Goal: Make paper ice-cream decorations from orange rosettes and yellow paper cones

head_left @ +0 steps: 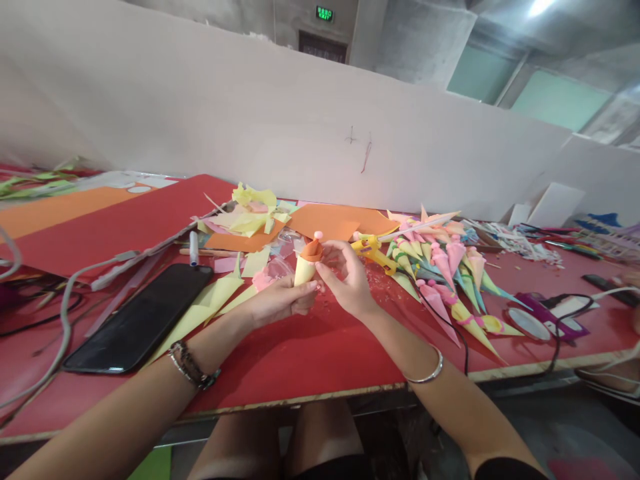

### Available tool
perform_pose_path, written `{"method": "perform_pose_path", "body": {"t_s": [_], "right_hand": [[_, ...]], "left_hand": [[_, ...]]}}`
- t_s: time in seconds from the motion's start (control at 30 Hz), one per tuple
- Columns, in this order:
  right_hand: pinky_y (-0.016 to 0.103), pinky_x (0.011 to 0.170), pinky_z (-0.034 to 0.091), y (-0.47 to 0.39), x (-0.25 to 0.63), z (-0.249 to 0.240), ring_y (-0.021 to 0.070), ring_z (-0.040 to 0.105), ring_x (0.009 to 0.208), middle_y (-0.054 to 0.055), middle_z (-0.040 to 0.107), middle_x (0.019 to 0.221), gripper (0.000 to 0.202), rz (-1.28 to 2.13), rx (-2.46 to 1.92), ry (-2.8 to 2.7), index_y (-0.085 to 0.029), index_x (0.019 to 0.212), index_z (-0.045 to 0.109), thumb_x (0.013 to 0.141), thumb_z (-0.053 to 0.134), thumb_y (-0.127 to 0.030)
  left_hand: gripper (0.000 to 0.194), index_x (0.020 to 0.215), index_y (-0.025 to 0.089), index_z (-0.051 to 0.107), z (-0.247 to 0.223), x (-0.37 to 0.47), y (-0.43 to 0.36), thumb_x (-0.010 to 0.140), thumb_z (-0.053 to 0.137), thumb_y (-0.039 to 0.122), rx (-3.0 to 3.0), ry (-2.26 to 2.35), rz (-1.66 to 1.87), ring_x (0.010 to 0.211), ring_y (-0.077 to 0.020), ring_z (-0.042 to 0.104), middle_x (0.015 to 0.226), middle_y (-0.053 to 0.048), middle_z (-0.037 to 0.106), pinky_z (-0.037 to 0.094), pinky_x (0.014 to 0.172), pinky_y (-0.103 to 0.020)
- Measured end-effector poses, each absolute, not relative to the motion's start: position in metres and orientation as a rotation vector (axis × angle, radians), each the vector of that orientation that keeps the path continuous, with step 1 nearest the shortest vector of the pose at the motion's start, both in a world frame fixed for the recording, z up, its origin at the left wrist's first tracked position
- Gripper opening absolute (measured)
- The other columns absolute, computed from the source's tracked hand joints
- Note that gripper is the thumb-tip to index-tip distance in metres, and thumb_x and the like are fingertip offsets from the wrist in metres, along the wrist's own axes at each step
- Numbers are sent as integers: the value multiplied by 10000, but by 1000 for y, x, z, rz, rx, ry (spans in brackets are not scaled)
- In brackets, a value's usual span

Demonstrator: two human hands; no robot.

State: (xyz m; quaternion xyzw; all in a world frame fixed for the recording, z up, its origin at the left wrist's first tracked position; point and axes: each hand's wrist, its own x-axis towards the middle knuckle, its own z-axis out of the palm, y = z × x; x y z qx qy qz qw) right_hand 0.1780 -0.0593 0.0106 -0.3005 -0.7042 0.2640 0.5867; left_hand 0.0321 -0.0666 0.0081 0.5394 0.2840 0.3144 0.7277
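Observation:
My left hand (280, 301) grips the lower part of a pale yellow paper cone (303, 273), held wide end up above the table. Orange paper (312, 251) wraps the cone's top, and a small pink pompom (318, 235) sits at the peak. With thumb and fingers curled, my right hand (347, 279) pinches the cone's right side by the orange paper; the exact contact is partly hidden. Just beyond it lies a yellow hot glue gun (369, 247), a long glue stick (420, 225) reaching out of its back. Behind my left hand is pink fluffy material (265, 279).
Finished-looking paper cones (440, 257) are heaped at the right, near a purple box (555, 317) and cables. A black phone (145, 320), a marker (193, 248) and yellow paper (215, 297) lie left. Orange sheets (325, 221) and scraps (250, 217) line the back by a white partition (280, 127).

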Motion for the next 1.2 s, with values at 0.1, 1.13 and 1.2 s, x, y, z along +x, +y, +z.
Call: {"method": "perform_pose_path", "body": {"t_s": [0.1,1.13,1.2], "right_hand": [[257,710,519,-59,178,11,115,567,807,26,552,906,206,631,-685,-1648,-222,985,464,790,514,-264],[272,729,482,-60,181,13,118,544,787,9,514,817,99,329,-724,-1834,-220,841,629,790,547,-244],[258,699,483,-61,181,14,109,542,753,7,512,804,89,334,-723,-1835,-210,829,619,791,541,-232]], "left_hand": [[301,640,169,422,8,32,-66,700,610,396,1213,616,684,463,-60,256,508,75,337,211,464,-236],[347,611,165,380,2,34,-56,696,631,390,1123,637,1000,432,-41,185,474,91,233,147,413,-195],[348,613,168,376,3,34,-56,699,626,395,1119,632,992,429,-42,179,467,95,222,149,411,-196]]}}
